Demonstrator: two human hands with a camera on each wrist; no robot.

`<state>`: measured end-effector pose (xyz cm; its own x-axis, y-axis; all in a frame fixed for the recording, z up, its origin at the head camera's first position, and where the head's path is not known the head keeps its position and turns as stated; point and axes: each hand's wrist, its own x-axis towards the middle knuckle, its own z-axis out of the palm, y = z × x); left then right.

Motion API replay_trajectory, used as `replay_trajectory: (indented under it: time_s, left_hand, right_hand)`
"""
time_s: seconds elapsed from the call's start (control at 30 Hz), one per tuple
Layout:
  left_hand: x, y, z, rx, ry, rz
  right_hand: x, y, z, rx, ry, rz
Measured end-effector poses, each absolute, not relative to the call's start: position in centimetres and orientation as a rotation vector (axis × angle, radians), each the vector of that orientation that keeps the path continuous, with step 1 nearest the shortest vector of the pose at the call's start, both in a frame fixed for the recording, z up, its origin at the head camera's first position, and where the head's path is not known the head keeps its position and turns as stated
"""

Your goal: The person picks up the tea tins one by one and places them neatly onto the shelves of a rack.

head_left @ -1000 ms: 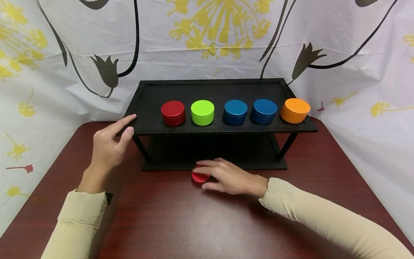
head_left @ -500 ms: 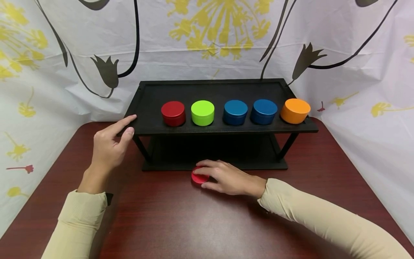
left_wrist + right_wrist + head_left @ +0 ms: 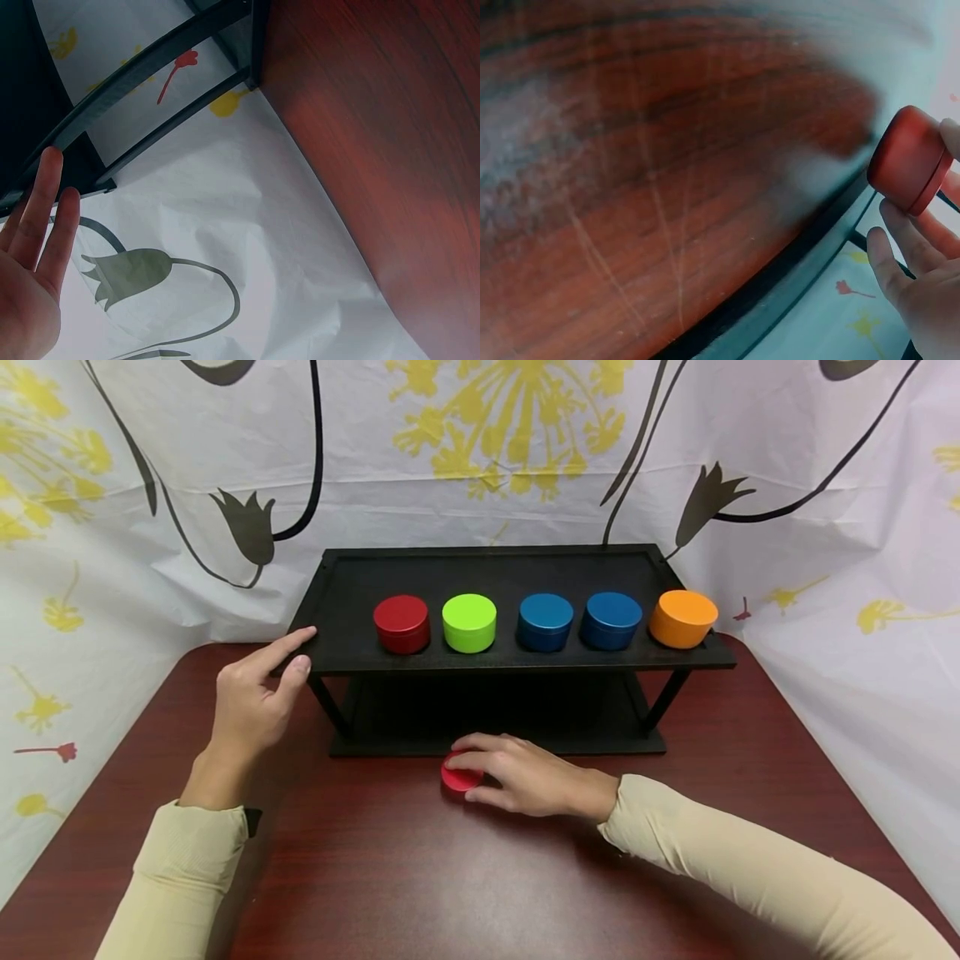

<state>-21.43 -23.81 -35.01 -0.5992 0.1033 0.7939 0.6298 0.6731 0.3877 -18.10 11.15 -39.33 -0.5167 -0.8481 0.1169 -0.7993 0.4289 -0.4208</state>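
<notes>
My right hand (image 3: pixel 528 777) holds a small round red tin (image 3: pixel 454 782) just in front of the black shelf's lower board. In the right wrist view the thumb and fingers of the right hand (image 3: pixel 934 289) pinch the side of the red tin (image 3: pixel 906 157). The left hand (image 3: pixel 251 706) rests at the front left corner of the black two-level shelf (image 3: pixel 420 567), thumb and index finger spread. Its fingers look fairly straight along the shelf edge in the left wrist view, where part of the left hand (image 3: pixel 30 289) shows.
Along the upper board stand a dark red tin (image 3: pixel 402 625), a lime green tin (image 3: pixel 469 623), two blue tins (image 3: pixel 545 622) and an orange tin (image 3: pixel 682 619). The shelf sits on a dark red wooden table (image 3: pixel 390 860), with a patterned white sheet (image 3: pixel 480 510) hanging around it.
The right hand and the red tin have shifted very slightly toward the near side and left. The left hand stays at the shelf corner.
</notes>
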Motion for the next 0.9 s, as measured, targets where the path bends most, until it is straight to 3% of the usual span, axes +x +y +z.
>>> replay_trajectory:
  time_s: [0.9]
  left_hand:
    - [-21.5, -23.8, -35.1, -0.572, -2.085, -0.851]
  right_hand:
    - [-17.0, 10.2, -35.0, -1.625, 2.505, -0.638]
